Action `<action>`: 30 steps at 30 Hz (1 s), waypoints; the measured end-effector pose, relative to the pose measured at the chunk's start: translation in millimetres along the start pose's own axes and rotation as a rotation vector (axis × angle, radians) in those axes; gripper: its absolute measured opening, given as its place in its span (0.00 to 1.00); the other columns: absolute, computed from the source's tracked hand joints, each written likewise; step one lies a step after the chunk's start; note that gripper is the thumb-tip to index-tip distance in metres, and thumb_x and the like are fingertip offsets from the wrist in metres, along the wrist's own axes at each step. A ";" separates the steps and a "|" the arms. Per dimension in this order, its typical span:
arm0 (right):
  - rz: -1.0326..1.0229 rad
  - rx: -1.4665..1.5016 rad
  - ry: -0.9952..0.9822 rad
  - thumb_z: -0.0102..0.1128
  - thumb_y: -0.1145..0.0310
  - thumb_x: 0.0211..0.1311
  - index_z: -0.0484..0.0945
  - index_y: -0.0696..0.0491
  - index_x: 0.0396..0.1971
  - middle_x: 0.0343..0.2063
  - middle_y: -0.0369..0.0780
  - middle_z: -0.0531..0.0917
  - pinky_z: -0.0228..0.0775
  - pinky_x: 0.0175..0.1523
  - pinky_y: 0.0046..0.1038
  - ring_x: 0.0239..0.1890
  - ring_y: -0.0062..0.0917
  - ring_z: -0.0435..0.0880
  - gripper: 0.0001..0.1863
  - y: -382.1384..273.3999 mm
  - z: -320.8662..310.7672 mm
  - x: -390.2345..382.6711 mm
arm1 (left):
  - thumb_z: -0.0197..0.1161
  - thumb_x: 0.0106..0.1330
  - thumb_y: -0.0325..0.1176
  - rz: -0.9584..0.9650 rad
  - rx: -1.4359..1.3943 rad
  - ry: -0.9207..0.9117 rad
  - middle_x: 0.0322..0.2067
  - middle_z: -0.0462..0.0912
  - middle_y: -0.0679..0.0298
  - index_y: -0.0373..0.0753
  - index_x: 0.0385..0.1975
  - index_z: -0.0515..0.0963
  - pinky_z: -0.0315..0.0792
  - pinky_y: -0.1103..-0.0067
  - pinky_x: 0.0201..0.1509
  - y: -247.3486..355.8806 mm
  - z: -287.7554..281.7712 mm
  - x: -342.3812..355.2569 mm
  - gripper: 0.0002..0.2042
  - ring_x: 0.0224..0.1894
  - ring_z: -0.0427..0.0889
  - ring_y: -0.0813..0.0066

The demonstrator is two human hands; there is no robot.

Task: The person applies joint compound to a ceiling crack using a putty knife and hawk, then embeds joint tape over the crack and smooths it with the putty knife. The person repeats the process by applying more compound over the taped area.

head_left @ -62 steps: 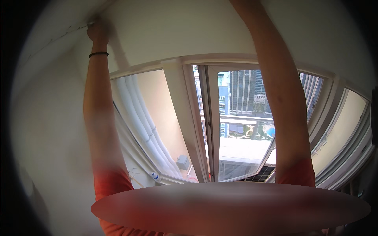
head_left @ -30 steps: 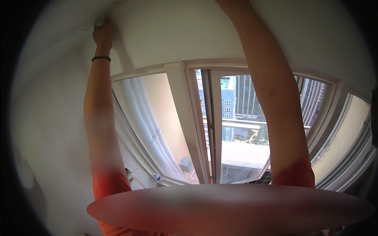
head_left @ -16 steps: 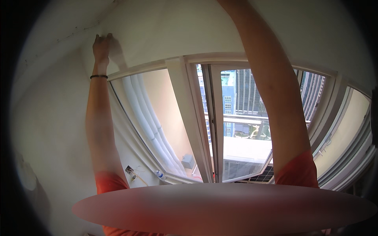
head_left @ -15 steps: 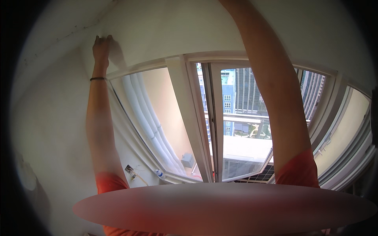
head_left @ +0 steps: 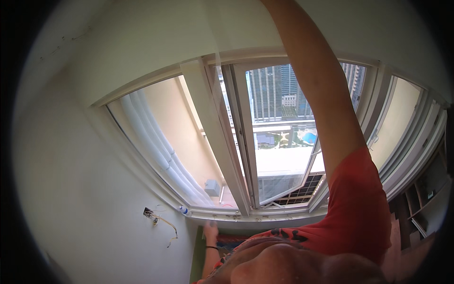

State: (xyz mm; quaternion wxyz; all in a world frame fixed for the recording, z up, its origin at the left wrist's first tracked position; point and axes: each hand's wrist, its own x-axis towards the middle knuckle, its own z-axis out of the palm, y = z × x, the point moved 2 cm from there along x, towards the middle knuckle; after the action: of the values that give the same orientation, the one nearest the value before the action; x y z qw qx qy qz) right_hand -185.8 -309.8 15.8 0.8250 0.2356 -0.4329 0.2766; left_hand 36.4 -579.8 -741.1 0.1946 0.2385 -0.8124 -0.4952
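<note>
My left hand, with a dark band at its wrist, hangs low by my body, just below the window sill. It is small and blurred here, so its fingers cannot be made out. My right arm reaches up across the window and leaves the view at the top edge. The right hand is out of sight. A thin translucent strip runs down the wall above the window to the white frame.
An inner window pane is swung open, with tall buildings outside. A wall box with loose wires is on the left wall. A small bottle stands at the sill's left end. Dark shelves are at lower right.
My left hand has come down from the upper left wall to beside my body. My right arm stays raised. The view has shifted, showing more of the sill and lower room.
</note>
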 end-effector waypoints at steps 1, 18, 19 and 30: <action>-0.082 -0.061 0.019 0.57 0.54 0.67 0.89 0.44 0.39 0.35 0.39 0.90 0.79 0.46 0.39 0.39 0.38 0.89 0.15 10.4 3.4 -4.4 | 0.56 0.75 0.39 -0.074 -0.003 -0.102 0.61 0.76 0.45 0.33 0.61 0.73 0.68 0.68 0.69 -22.9 27.7 -24.4 0.21 0.65 0.74 0.49; 0.217 -0.088 -0.197 0.62 0.46 0.66 0.87 0.53 0.37 0.34 0.48 0.88 0.76 0.46 0.45 0.38 0.46 0.86 0.22 -26.1 -16.0 14.8 | 0.56 0.74 0.42 -0.469 0.009 -0.390 0.56 0.79 0.46 0.33 0.55 0.77 0.70 0.65 0.64 -134.7 52.0 -172.5 0.19 0.61 0.77 0.49; 0.234 -0.059 -0.219 0.62 0.46 0.66 0.87 0.53 0.37 0.34 0.48 0.88 0.76 0.46 0.44 0.37 0.46 0.86 0.22 -29.3 -16.4 12.2 | 0.56 0.74 0.42 -0.482 0.008 -0.387 0.56 0.80 0.46 0.33 0.55 0.77 0.71 0.65 0.64 -138.0 52.0 -180.0 0.19 0.61 0.77 0.49; 0.102 0.028 -0.128 0.59 0.56 0.70 0.88 0.52 0.40 0.36 0.47 0.88 0.75 0.47 0.44 0.38 0.47 0.85 0.16 -4.2 -13.6 12.1 | 0.56 0.73 0.43 -0.567 0.032 -0.348 0.53 0.82 0.47 0.33 0.51 0.80 0.72 0.63 0.61 -155.5 41.1 -200.3 0.19 0.58 0.79 0.48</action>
State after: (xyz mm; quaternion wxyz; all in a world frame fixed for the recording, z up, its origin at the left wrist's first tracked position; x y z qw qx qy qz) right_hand -169.4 -301.2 18.4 0.7772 0.2422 -0.4920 0.3086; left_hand 206.4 -495.8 -914.5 -0.0967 0.3700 -0.7424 -0.5501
